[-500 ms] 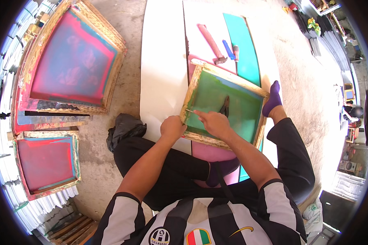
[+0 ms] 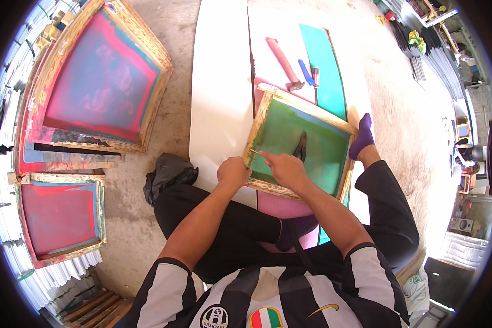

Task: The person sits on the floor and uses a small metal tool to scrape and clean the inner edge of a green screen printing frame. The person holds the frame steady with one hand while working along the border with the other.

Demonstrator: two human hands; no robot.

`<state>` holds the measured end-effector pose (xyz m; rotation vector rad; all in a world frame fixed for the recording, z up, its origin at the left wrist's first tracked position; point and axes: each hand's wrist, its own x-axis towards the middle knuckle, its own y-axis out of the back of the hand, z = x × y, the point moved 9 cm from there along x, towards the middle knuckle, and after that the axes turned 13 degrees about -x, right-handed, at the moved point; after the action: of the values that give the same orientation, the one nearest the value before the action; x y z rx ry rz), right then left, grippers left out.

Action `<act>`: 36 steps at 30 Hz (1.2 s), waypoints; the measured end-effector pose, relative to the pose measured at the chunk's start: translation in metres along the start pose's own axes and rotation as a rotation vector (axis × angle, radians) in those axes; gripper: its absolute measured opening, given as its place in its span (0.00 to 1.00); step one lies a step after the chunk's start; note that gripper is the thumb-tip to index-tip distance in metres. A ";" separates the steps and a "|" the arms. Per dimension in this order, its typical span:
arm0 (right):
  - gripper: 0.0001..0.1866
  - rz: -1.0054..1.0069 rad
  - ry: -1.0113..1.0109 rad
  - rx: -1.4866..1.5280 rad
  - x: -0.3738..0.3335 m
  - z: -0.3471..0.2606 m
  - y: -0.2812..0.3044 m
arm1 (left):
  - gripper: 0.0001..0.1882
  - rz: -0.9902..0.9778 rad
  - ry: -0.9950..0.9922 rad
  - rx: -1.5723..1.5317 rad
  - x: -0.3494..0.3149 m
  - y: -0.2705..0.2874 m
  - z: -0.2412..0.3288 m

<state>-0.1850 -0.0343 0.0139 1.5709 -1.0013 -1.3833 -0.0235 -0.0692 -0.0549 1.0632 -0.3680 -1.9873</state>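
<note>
A rough-wood rectangular frame (image 2: 314, 111) with taut green screen lies two o'clock from the left hand (image 2: 234, 172), curled closed on its edge; the right hand (image 2: 285, 168), above it, pinches a slim rod (image 2: 255, 151).

From my remote seat I am seeing the wooden frame (image 2: 311, 113) showing streaky pale yellow; its mesh (image 2: 284, 126) is glowing green, with a bluish band running along the far edge; the pliers (image 2: 300, 146) are standing out dark; the hammer (image 2: 281, 60) is showing a dull red handle, and the slim tool (image 2: 305, 72) is reading plain blue; I am picking out one white panel (image 2: 221, 71), one turquoise panel (image 2: 328, 60) and one pink panel (image 2: 279, 203); the larger screen (image 2: 101, 82) is blending hazy blue with hot pink edges; the smaller screen (image 2: 60, 216) is looking mostly red; the shirt (image 2: 281, 298) is wearing black-and-white stripes, the sock (image 2: 362, 135) is showing purple.
</note>
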 end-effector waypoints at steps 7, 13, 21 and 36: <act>0.21 -0.040 0.004 -0.074 -0.002 -0.002 0.001 | 0.16 -0.025 -0.010 0.007 0.000 -0.001 0.003; 0.24 -0.054 0.019 -0.247 -0.003 -0.024 0.004 | 0.17 0.024 -0.027 0.000 0.006 -0.004 -0.002; 0.28 -0.081 0.073 -0.076 0.010 -0.009 -0.012 | 0.17 0.030 -0.010 0.016 0.009 -0.004 0.004; 0.23 -0.079 0.067 0.016 0.009 0.020 -0.032 | 0.16 -0.015 0.012 0.070 0.009 -0.004 0.001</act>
<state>-0.2025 -0.0319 -0.0212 1.6735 -0.9203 -1.3698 -0.0291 -0.0739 -0.0620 1.1237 -0.4268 -1.9937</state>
